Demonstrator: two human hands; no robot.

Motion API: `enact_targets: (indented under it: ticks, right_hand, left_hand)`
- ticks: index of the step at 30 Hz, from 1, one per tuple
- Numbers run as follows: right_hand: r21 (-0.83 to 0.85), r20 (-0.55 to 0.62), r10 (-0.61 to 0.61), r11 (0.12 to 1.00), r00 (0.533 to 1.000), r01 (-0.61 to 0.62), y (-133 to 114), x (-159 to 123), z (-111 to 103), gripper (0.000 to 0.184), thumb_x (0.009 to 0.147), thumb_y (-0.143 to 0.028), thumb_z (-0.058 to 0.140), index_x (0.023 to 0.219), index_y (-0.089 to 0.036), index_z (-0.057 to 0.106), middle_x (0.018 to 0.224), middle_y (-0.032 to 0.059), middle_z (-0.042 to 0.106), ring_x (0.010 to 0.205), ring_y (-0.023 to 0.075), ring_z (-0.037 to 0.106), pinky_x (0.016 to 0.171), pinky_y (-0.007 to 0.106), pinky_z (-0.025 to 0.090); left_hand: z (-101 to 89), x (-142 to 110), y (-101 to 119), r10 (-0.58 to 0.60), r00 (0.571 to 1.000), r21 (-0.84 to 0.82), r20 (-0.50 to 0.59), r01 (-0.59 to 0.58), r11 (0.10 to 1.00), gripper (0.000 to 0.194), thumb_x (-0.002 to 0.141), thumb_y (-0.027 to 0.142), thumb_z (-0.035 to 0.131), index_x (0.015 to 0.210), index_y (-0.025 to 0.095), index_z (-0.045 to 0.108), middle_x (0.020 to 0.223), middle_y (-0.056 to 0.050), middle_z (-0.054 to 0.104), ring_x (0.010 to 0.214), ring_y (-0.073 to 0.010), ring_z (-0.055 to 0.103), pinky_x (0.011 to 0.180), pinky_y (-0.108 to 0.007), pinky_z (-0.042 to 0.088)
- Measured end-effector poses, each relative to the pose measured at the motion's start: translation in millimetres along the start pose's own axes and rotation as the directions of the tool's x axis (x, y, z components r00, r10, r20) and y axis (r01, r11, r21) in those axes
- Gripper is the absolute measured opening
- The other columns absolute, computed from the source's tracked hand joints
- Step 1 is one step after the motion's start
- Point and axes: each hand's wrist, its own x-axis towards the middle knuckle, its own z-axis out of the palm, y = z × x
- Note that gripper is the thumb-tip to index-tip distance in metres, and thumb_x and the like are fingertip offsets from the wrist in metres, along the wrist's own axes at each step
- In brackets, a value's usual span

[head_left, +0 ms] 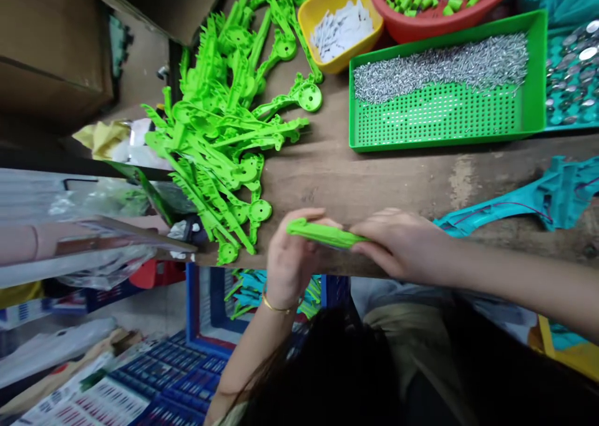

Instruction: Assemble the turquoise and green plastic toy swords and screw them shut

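Note:
A long bright-green plastic part [322, 232] is held between my two hands just over the near edge of the bench. My left hand [290, 257], with a thin bracelet at the wrist, is curled around its left end, fingers partly hidden behind it. The right end is pinched between the thumb and fingers of my right hand [397, 242]. Left of my hands lies a heap of similar green plastic parts [219, 126], some with round discs. A turquoise plastic piece [515, 204] with a thin dark wire rests by my right forearm.
On the wooden bench [327, 170], a green perforated tray [435, 142] holds small metal pins. Behind stand a yellow bin [337, 61] of white pieces and a red basin [435, 30] of short green pieces. A blue crate [191, 307] sits below the bench edge.

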Motion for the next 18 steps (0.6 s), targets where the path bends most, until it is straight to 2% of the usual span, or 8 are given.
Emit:
enact_targets:
  ticks: [3,5,8,10,13,15,16,18]
  right_hand:
    - [-0.053,-0.012,-0.05,0.997,0.999,0.049,4,0,0,0.031,0.099,-0.036,0.043,0.107,-0.017,0.067,0.099,0.0076,0.074,0.092,0.0194,0.067,0.079,0.031,0.043]
    - [-0.208,-0.031,-0.058,0.977,0.998,0.05,9,-2,0,0.037,0.1,-0.041,0.041,0.103,-0.016,0.068,0.096,0.0093,0.075,0.086,0.0194,0.067,0.072,0.03,0.041]
    - [-0.491,-0.101,0.061,0.865,0.993,-0.103,19,-8,0,0.055,0.101,-0.051,0.03,0.089,-0.013,0.068,0.076,0.0129,0.073,0.067,0.0198,0.065,0.059,0.03,0.032]
    - [-0.573,-0.156,0.139,0.793,0.978,-0.205,23,-11,-2,0.063,0.101,-0.054,0.021,0.088,-0.014,0.067,0.069,0.0131,0.072,0.06,0.0198,0.063,0.055,0.03,0.024]
    - [-0.593,-0.195,0.183,0.761,0.964,-0.265,23,-14,-4,0.061,0.102,-0.051,0.016,0.098,-0.014,0.064,0.075,0.0129,0.074,0.062,0.0199,0.064,0.054,0.03,0.021]
    - [-0.582,-0.206,0.191,0.765,0.96,-0.277,18,-12,-4,0.058,0.102,-0.05,0.015,0.105,-0.014,0.061,0.076,0.0123,0.074,0.063,0.0199,0.064,0.054,0.029,0.022]
    - [-0.571,-0.214,0.186,0.773,0.959,-0.277,15,-10,-3,0.058,0.102,-0.05,0.015,0.108,-0.014,0.06,0.075,0.0118,0.074,0.064,0.0201,0.064,0.054,0.029,0.024]
    - [-0.535,-0.236,0.181,0.796,0.955,-0.283,8,-5,-1,0.058,0.101,-0.053,0.016,0.114,-0.015,0.057,0.075,0.0108,0.073,0.066,0.0211,0.065,0.056,0.028,0.028]
  left_hand:
    - [-2.5,9,5,0.076,0.989,-0.122,-0.123,-0.092,0.988,0.026,0.08,0.047,0.073,0.086,0.022,0.075,0.08,-0.002,0.072,0.071,-0.014,0.067,0.068,-0.027,0.056]
    - [-3.7,16,6,0.083,0.98,-0.108,-0.181,-0.104,0.989,0.025,0.075,0.044,0.078,0.08,0.02,0.075,0.075,-0.001,0.071,0.067,-0.0124,0.066,0.066,-0.024,0.055]
    - [-1.1,23,0,0.026,0.97,-0.198,-0.241,-0.075,0.977,0.031,0.072,0.049,0.08,0.077,0.019,0.073,0.076,-0.001,0.071,0.067,-0.0108,0.066,0.067,-0.022,0.054]
    - [8.1,18,-8,-0.016,0.968,-0.299,-0.25,-0.061,0.952,0.035,0.07,0.052,0.08,0.083,0.02,0.072,0.085,0.0,0.073,0.074,-0.011,0.068,0.073,-0.022,0.055]
    - [35.9,-7,-25,-0.165,0.984,-0.337,-0.073,0.131,0.932,0.045,0.063,0.044,0.087,0.097,0.021,0.07,0.098,-0.003,0.074,0.088,-0.0146,0.07,0.083,-0.025,0.055]
    - [59.4,-28,-35,-0.285,0.949,-0.251,0.137,0.311,0.916,0.054,0.054,0.034,0.092,0.1,0.018,0.069,0.095,-0.005,0.075,0.086,-0.0178,0.07,0.082,-0.029,0.056]
    - [70.5,-37,-39,-0.307,0.936,-0.219,0.175,0.341,0.914,0.051,0.055,0.033,0.091,0.099,0.016,0.069,0.094,-0.006,0.075,0.086,-0.0189,0.07,0.082,-0.03,0.056]
    - [87.8,-49,-44,-0.281,0.948,-0.194,0.149,0.307,0.932,0.04,0.062,0.034,0.087,0.092,0.014,0.071,0.092,-0.007,0.076,0.087,-0.0198,0.07,0.083,-0.031,0.055]
